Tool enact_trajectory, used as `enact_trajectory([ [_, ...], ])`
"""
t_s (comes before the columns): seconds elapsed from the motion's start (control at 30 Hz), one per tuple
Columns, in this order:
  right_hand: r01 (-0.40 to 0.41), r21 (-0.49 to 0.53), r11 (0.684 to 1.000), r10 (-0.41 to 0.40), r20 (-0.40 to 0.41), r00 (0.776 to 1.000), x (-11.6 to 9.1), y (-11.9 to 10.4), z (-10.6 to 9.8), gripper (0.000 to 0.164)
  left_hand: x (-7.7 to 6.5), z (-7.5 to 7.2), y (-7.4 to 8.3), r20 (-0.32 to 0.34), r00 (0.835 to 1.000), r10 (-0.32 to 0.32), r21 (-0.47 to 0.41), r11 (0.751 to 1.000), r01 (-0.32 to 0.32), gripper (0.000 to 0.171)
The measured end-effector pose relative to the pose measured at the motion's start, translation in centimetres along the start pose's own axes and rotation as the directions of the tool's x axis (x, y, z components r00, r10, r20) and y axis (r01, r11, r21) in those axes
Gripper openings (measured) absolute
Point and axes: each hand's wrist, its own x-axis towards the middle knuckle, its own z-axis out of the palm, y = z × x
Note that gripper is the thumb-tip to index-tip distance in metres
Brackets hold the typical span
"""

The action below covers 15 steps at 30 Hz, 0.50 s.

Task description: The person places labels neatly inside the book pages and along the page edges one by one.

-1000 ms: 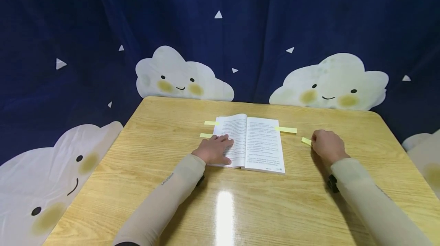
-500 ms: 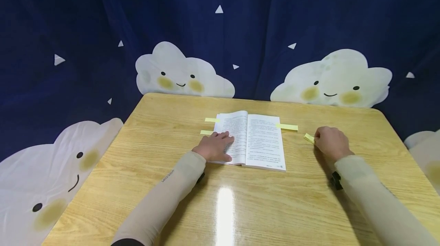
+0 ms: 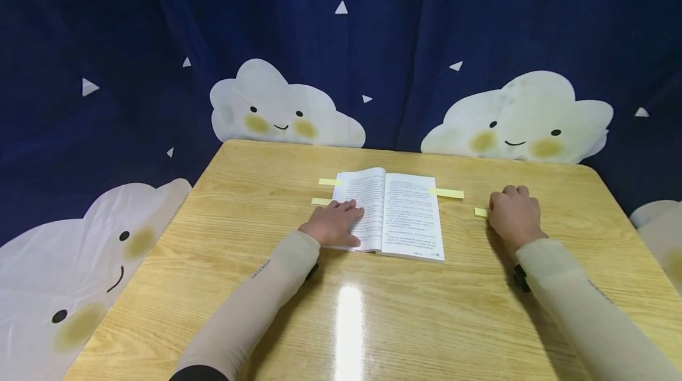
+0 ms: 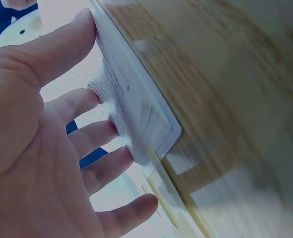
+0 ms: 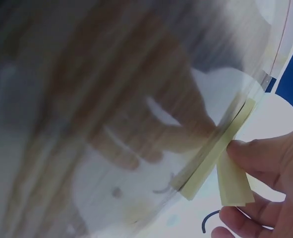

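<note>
An open book (image 3: 412, 215) with printed pages lies on the wooden table. My left hand (image 3: 334, 224) rests spread over its left page; in the left wrist view, the fingers (image 4: 109, 163) are apart and lie along the page. To the book's right, my right hand (image 3: 514, 216) is low over a small pad of yellow sticky notes (image 3: 481, 212), partly covered by the hand. In the right wrist view, the thumb and fingers pinch a sticky note strip (image 5: 234, 183) that bends away from the pad lying on the table.
Yellow strips stick out from the book's edges: an upper left strip (image 3: 329, 182), a lower left strip (image 3: 321, 201) and a right strip (image 3: 449, 193). Behind the table (image 3: 266, 191) hangs a dark blue curtain (image 3: 383, 44) with smiling clouds.
The head view has tilted slightly, so everything sits higher in it. My right hand has turned a little at the sticky note pad, which has also turned slightly. The left hand stays on the page.
</note>
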Motion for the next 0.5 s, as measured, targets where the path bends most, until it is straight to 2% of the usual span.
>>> enact_trajectory([
  [0.2,0.009,-0.026,1.000,-0.009,0.017,1.000,0.2,-0.1,-0.2,0.014,0.0,-0.1,-0.1,0.000,1.000,0.000,0.002,1.000,0.000,0.076],
  [0.37,-0.008,0.012,1.000,0.006,0.135,0.991,0.6,0.1,-0.7,0.017,0.0,-0.1,0.0,0.000,1.000,-0.001,-0.002,1.000,0.001,0.077],
  [0.5,0.004,0.088,0.996,-0.023,0.207,0.978,0.8,0.3,-1.0,0.019,-0.1,-0.2,0.1,0.009,1.000,-0.006,-0.003,1.000,0.006,0.078],
])
